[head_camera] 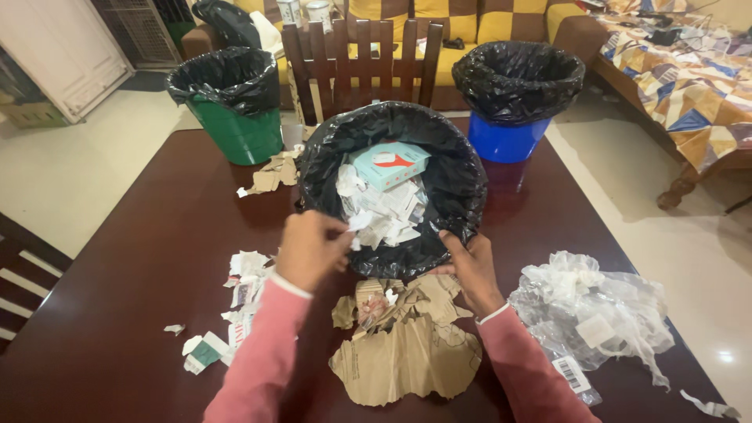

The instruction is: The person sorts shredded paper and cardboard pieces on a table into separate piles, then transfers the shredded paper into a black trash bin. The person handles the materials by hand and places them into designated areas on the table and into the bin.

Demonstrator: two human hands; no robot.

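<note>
Left hand (pixel 312 249) pinches white paper scraps (pixel 362 222) over the centre bin (pixel 462 168). Right hand (pixel 472 266) grips its liner rim. Letting go comes next, I judge.

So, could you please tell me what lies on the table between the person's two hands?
In the head view, the near rim of the black-lined bin lies between the left hand and right hand, with torn brown cardboard just below.

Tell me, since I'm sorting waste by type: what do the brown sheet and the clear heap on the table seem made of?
The brown sheet looks like matte cardboard or kraft paper, with ragged torn edges. The clear heap seems thin glossy plastic film, crinkled and translucent.
</note>
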